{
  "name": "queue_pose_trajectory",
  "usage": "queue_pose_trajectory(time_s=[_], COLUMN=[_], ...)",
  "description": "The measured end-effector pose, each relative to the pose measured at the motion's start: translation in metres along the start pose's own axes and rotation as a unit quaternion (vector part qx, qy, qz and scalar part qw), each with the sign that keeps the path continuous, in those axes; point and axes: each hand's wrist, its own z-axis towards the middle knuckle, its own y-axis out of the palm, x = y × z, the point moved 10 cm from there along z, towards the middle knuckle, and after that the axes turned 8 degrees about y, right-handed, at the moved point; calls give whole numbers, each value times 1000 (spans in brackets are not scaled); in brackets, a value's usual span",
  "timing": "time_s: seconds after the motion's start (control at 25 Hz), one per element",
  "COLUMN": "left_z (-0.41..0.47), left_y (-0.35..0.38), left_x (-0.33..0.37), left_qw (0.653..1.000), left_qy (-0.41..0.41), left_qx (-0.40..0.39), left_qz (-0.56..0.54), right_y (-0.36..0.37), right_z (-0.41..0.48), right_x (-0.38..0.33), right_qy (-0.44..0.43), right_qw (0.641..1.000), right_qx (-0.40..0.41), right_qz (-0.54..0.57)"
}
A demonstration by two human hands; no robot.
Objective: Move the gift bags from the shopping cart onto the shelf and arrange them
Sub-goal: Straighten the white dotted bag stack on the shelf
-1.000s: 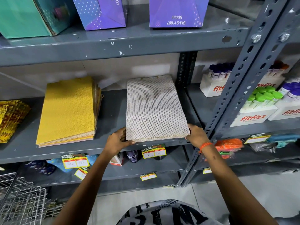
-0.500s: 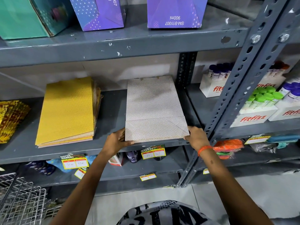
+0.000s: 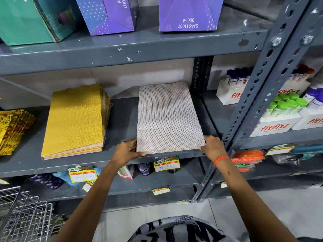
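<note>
On the middle shelf, right of the yellow gift bag stack, lies the white dotted gift bag stack, flat, folded bottom toward the person, handle end toward the back wall. Its long axis runs front-to-back; the near short edge sits about at the shelf lip, just above the price tags.

Left hand is at the stack's near-left corner, fingers curled against the side edge, thumb under the front edge. Right hand, w/ an orange band on the wrist, is at the near-right corner, finger and thumb pinched on that corner. So both grips are closed on the dotted stack, one per corner. How many bags are in it, can't tell.

Key relation: the stack lies straight ahead of both hands, away from the body, each hand equally near its own corner. Right edge is close beside the slotted upright post, so little room to shift that way; the yellow stack is well apart, w/ bare shelf between.

Judgement: squaring-up step, prob. a push back or a nudge to line up edges. Shopping cart is low and left of the stack; contents not visible.
</note>
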Motion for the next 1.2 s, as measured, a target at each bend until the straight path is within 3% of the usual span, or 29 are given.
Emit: queue_pose_trajectory(time_s=[0.76, 1.2], left_z=[-10, -19], left_y=[-4, -7], left_x=[4, 2], left_qw=[996, 991], left_qy=[15, 12], left_qx=[61, 133], left_qz=[56, 21], right_y=[6, -1], right_z=[10, 6], right_x=[0, 1], right_qy=[4, 3], right_qw=[997, 999], right_qx=[12, 30], right_qz=[-74, -30])
